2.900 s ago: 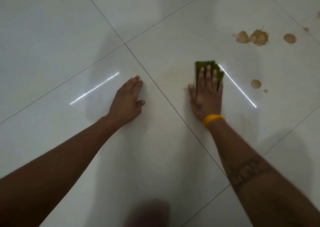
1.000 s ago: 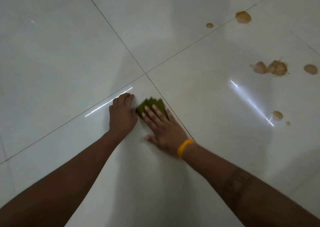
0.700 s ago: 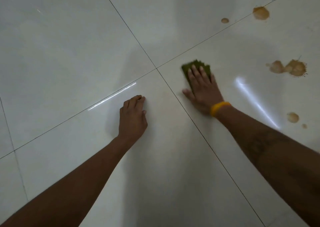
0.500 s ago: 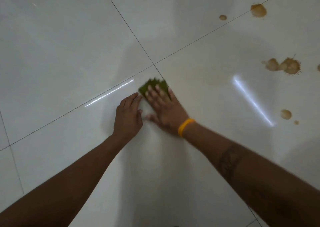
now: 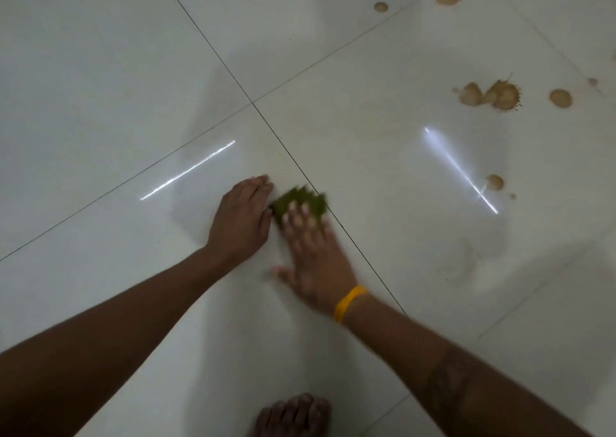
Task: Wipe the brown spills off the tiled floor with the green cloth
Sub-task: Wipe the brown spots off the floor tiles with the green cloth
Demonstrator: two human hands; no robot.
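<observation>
A: Where the leftmost tiles [image 5: 83, 79] lie, the floor is bare and glossy, with one thin streak of reflected light [image 5: 188, 169] running diagonally. Open room on that side up to the frame edge.

B: Noted. Left hand?

A: Left hand [image 5: 241, 218] is flat on the tile, palm down, fingers together and extended, holding nothing. Its fingertips sit just beside the green cloth [image 5: 300, 201].

B: Cloth position?

A: Pressed to the floor under the fingers of the right hand [image 5: 313, 256], at the grout line [image 5: 286, 156] that runs diagonally toward the four-tile junction. Its right edge reaches that line. The right hand is spread open on top, pinning rather than clutching. Both are motion-blurred. Yellow wristband [image 5: 350, 303] on that wrist.

B: Further right?

A: A faint brownish smear [image 5: 466, 263] on the tile, then a second light streak [image 5: 461, 171]. Brown spills [image 5: 490, 94] sit well apart from the cloth: a splattered pair, a round drop beside it, a small one near the streak's end, and two more near the top edge by a grout line.

B: Bottom edge?

A: Bare toes [image 5: 296, 413], between the forearms.
</observation>
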